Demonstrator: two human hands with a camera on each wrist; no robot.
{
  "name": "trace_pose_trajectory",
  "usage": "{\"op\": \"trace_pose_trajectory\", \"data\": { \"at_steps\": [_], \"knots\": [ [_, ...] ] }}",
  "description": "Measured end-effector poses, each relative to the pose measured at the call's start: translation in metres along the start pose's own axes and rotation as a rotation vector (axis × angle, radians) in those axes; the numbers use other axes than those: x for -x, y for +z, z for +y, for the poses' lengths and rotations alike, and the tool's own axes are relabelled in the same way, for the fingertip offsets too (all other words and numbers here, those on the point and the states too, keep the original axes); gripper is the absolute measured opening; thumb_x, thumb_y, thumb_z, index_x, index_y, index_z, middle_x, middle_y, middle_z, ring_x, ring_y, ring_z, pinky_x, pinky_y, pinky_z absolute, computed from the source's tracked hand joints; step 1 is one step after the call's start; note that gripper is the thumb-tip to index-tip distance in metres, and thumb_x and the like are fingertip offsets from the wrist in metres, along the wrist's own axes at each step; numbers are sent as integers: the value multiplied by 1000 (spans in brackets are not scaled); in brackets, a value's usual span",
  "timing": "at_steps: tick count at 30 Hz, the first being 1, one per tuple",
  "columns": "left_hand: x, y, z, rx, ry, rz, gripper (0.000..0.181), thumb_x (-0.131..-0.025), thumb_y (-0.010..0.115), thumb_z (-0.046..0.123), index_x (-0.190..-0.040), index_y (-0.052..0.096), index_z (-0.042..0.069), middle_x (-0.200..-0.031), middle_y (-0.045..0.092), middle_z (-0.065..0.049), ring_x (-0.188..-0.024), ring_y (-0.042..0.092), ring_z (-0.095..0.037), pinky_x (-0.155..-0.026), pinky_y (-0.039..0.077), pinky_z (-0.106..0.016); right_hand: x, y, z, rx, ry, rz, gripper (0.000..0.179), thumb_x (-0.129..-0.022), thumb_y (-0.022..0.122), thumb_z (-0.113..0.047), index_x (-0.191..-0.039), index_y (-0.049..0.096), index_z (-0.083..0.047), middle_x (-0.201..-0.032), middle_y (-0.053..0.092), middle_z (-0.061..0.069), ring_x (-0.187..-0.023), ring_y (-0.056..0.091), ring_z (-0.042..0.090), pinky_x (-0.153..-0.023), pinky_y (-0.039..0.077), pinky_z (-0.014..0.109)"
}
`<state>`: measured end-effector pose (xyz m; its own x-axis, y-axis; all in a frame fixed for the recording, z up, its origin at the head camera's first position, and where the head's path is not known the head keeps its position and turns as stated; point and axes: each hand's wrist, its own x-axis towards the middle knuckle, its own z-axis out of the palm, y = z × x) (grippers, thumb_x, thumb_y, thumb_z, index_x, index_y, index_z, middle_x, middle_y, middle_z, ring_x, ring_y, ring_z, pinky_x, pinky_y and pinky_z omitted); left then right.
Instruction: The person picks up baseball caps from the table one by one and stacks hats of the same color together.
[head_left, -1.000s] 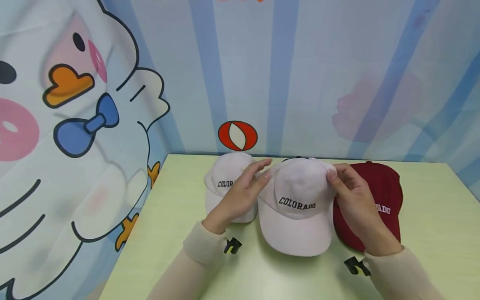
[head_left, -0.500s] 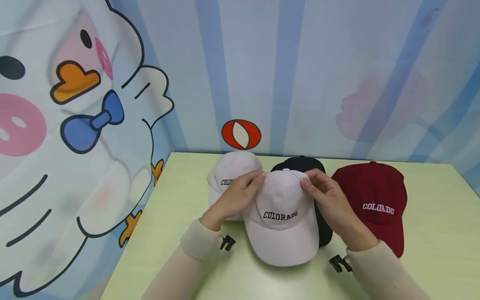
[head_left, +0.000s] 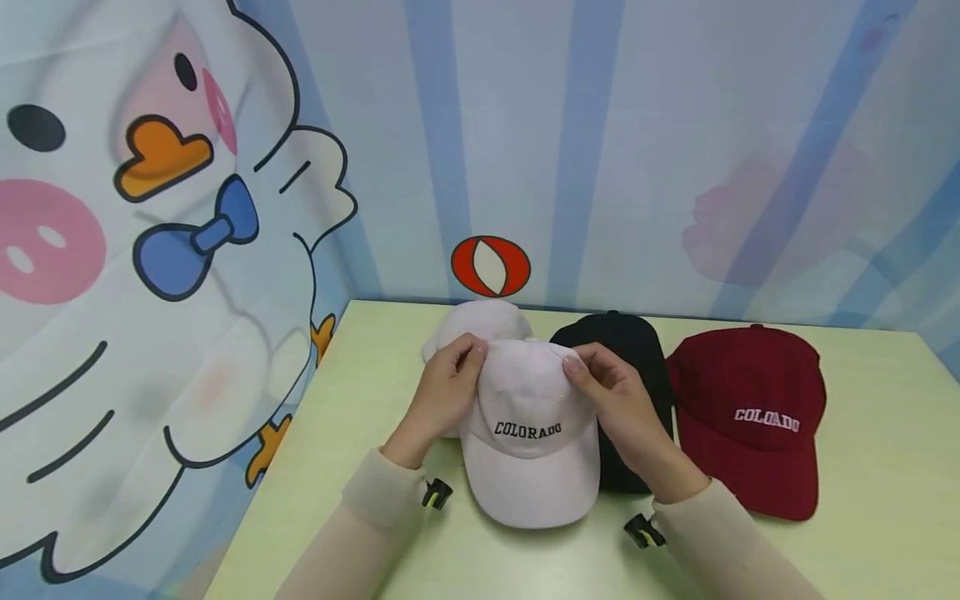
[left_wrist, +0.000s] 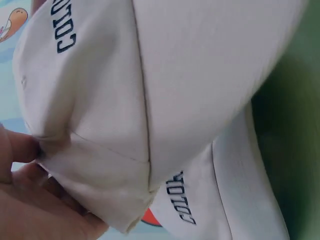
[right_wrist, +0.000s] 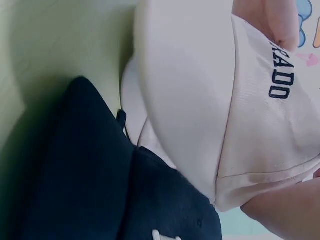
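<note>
Both hands hold a white baseball cap (head_left: 528,450) lettered COLORADO, its brim facing down toward me. My left hand (head_left: 444,392) pinches the crown's left side between thumb and fingers; the left wrist view shows the cloth puckered there. The right hand (head_left: 626,408) pinches the crown's upper right side. Behind the held cap, mostly covered, is a second white cap (head_left: 483,315), whose lettering shows in the left wrist view. A black cap (head_left: 626,333) lies behind the right hand, partly hidden by it and by the held cap.
A dark red cap (head_left: 750,375) with white lettering lies right of the black one. All are on a pale yellow-green table (head_left: 877,467). A printed cloth backdrop (head_left: 645,167) with a cartoon bird rises along the back and left.
The held white cap has moved left and slightly nearer, from over the black cap to in front of the other white cap. The left hand now pinches its crown; the black cap is uncovered.
</note>
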<state>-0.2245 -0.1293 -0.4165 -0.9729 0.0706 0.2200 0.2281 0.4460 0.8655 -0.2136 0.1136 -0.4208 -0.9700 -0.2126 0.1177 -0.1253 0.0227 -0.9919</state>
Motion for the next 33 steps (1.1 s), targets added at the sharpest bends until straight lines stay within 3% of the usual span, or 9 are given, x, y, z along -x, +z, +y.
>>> {"op": "trace_pose_trajectory", "data": {
  "at_steps": [5,12,17,21,25,33],
  "knots": [
    [0,-9,-5,32,13,24,29,-112,45,27,-93,60,11,-76,46,-3,-74,49,-19,-67,40,-29,-3,8,2,47,12,13,28,-106,61,-32,-118,66,-8,-108,67,-5,-101,60,15,-91,50,26],
    [-5,-22,-14,216,17,-24,33,-112,43,21,-88,55,2,-77,40,-2,-75,43,-15,-68,36,-24,-9,14,6,78,15,-29,30,-106,61,-29,-119,66,-3,-103,67,-2,-96,62,14,-86,52,25],
    [-10,-31,-21,254,8,-45,31,-111,45,20,-91,58,-1,-76,41,-1,-74,44,-13,-67,37,-24,-17,17,10,80,23,-61,29,-106,61,-32,-119,67,-6,-104,67,1,-96,63,17,-85,53,27],
    [-16,-40,-27,276,-64,-66,30,-110,48,24,-93,59,3,-78,43,0,-78,47,-14,-69,39,-25,-27,21,10,75,72,-54,30,-104,62,-36,-120,68,-10,-107,67,2,-99,63,19,-87,53,30],
    [-26,-48,-37,303,-152,-88,28,-109,51,29,-96,64,8,-88,54,2,-87,52,-14,-77,44,-27,-38,28,9,73,146,-44,32,-104,64,-37,-123,69,-12,-106,64,2,-100,60,20,-86,52,32],
    [-55,-61,-55,279,-243,-103,28,-108,54,35,-108,68,10,-100,60,2,-91,57,-15,-84,48,-30,-56,38,8,80,198,-58,35,-104,63,-37,-131,69,-14,-110,63,3,-107,58,20,-96,49,34]
  ]
}}
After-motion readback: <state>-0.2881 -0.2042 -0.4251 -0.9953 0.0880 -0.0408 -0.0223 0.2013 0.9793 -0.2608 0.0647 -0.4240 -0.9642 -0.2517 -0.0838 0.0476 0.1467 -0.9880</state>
